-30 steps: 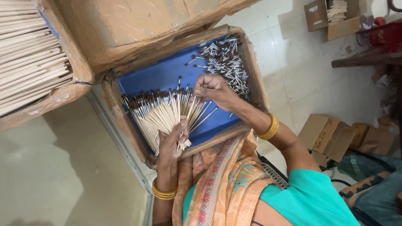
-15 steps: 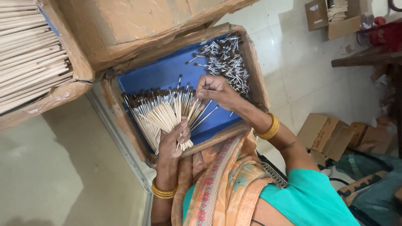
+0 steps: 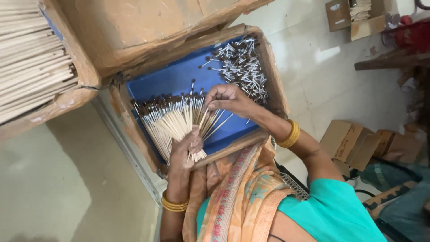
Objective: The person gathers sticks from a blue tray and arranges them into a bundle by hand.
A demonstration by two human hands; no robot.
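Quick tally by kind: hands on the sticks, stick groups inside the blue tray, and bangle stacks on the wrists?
Hands: 2, left hand gripping the fan of sticks, right hand pinching its tips.
Stick groups in the blue tray: 2, the fan and a loose pile.
Bangle stacks: 2, left, right.
Total: 6

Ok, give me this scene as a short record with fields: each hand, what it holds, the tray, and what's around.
left hand: grips a fanned bundle of pale sticks with dark tips
right hand: fingers pinch at the top of the fan
tray: blue-lined cardboard tray under both hands
loose pile: silvery-ended sticks in the tray's far corner
nearby: box of plain sticks to one side; small cardboard boxes on the floor
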